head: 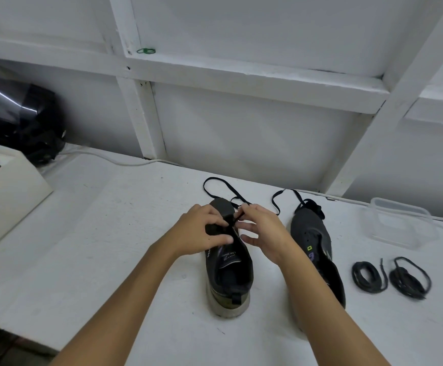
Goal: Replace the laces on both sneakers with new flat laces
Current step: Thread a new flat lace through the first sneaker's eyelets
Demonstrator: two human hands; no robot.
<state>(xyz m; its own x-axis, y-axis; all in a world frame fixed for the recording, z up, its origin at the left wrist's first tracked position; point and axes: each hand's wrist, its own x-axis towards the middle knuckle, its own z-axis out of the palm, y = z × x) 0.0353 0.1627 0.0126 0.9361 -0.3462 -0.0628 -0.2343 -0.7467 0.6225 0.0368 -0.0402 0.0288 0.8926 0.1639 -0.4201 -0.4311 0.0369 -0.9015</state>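
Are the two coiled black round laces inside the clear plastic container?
No, the two coiled black round laces lie on the white table, nearer than the clear plastic container.

Both bare forearms reached forward from the bottom edge and angled inward, wrists close together. The left hand (204,228) lay palm down, fingers curled over and gripping, thumb stretched out toward the right. The right hand (264,229) sat just beside it, thumb and forefinger pinched together at the top, the remaining fingers loosely spread below. The fingertips of the two hands nearly met.
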